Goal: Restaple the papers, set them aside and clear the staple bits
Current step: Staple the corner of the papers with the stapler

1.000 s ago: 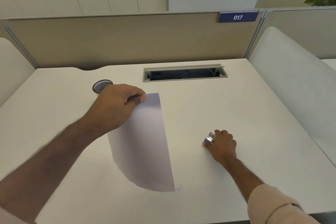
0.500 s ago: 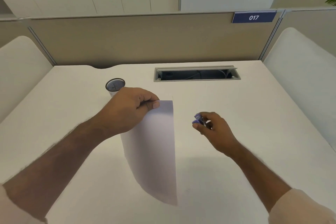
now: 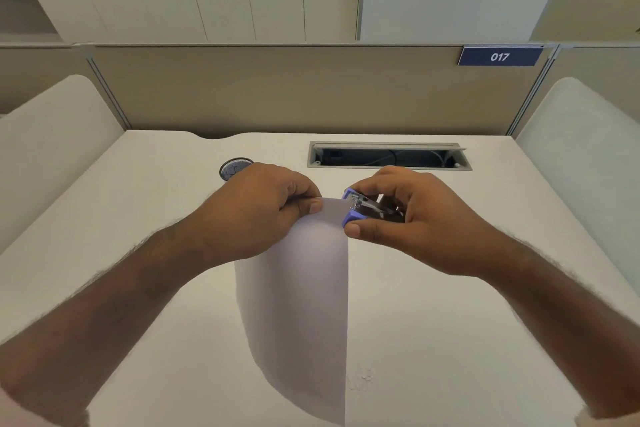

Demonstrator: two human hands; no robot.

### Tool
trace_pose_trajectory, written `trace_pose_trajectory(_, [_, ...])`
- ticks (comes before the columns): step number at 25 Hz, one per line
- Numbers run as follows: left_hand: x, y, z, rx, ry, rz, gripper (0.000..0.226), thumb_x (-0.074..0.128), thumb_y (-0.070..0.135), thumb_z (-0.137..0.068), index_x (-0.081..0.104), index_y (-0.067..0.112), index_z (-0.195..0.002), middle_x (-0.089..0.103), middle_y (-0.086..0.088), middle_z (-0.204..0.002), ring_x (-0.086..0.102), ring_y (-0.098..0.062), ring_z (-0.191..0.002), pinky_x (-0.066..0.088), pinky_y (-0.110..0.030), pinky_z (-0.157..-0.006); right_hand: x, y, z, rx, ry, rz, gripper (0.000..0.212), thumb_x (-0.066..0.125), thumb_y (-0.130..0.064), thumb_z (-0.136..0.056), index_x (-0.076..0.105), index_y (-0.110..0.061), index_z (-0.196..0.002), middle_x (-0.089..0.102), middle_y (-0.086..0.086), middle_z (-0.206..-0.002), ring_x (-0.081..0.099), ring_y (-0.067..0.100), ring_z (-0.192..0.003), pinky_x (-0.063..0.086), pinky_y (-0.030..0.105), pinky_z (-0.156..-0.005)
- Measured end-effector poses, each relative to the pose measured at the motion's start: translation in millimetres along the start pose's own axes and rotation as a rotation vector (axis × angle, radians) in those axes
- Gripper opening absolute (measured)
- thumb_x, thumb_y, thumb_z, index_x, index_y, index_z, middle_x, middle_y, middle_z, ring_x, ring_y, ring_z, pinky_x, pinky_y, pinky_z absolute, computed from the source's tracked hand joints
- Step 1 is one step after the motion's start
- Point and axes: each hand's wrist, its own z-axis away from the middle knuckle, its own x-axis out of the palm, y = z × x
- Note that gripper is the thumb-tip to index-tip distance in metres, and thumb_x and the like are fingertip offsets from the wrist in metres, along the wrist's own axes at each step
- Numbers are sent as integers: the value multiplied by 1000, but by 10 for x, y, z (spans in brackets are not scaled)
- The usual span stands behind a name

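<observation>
My left hand [image 3: 263,208] pinches the top corner of the white papers [image 3: 304,305], which hang curved above the desk with their lower edge near the front. My right hand [image 3: 401,218] grips a small blue stapler [image 3: 363,210], its jaw set against the papers' top right corner beside my left thumb. Tiny pale staple bits [image 3: 362,380] lie on the desk just right of the papers' lower part.
A round black mesh cup [image 3: 232,166] stands behind my left hand. A long cable slot [image 3: 388,156] is cut into the white desk [image 3: 450,322] at the back. A beige partition with a blue "017" sign [image 3: 499,56] closes off the rear.
My right hand lifted the stapler off the desk and brought it left and up to the papers' top corner. My left hand raised the papers slightly toward the middle.
</observation>
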Motion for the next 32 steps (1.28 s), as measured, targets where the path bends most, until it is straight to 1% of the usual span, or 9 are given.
trace_pose_trajectory(2, [-31,38,13,6,5,-9,19,54,31,-98,73,25,-99,61,20,-76,57,-2,-78,37,-11,-63,-3,-40,-22,4,-18,10,38,74,-46,-73,70,-28,-107,59,-11,-93,53,7,-68,43,21,-62])
trace_pose_trajectory(6, [-62,107,20,12,6,-16,19,54,30,-98,72,25,-101,63,14,-84,58,-11,-83,44,-25,-71,-10,-100,-50,3,-62,21,36,77,-46,-72,71,-29,-103,61,-11,-95,53,5,-70,43,22,-64])
trace_pose_trajectory(9, [-71,132,22,12,14,-5,19,54,31,-98,72,26,-102,66,11,-89,59,-13,-86,46,-28,-75,-25,-138,-58,-8,-76,52,32,77,-45,-72,72,-29,-99,61,-12,-92,54,4,-71,43,20,-63])
trace_pose_trajectory(15, [-80,158,31,34,36,-11,19,54,31,-97,72,26,-103,69,8,-92,59,-14,-88,48,-31,-78,-80,-167,-63,-28,-40,64,28,76,-44,-73,73,-25,-94,63,-10,-86,52,8,-63,41,21,-57])
trace_pose_trajectory(19, [-72,176,24,40,25,-38,21,54,32,-98,72,25,-107,71,6,-97,59,-16,-91,49,-32,-82,-103,-189,-49,-31,-47,75,26,77,-42,-74,74,-24,-92,63,-9,-84,54,9,-65,47,28,-58])
trace_pose_trajectory(22, [-60,178,15,51,36,-47,21,54,32,-97,72,25,-107,70,6,-96,59,-16,-89,48,-31,-80,-109,-205,-51,-26,-53,84,27,78,-41,-73,74,-23,-93,65,-8,-85,58,11,-70,53,35,-64])
trace_pose_trajectory(28, [-57,173,-7,76,61,-30,20,56,30,-97,73,24,-105,69,7,-91,58,-14,-84,46,-28,-75,-94,-212,-69,-10,-47,64,27,78,-41,-73,75,-23,-92,67,-5,-85,60,13,-71,54,40,-66])
trace_pose_trajectory(32, [-49,187,-21,80,62,-45,21,55,29,-97,73,22,-105,69,5,-91,57,-15,-84,45,-27,-75,-94,-208,-96,-9,-55,76,26,79,-40,-73,75,-22,-91,66,-5,-83,59,12,-69,54,38,-64])
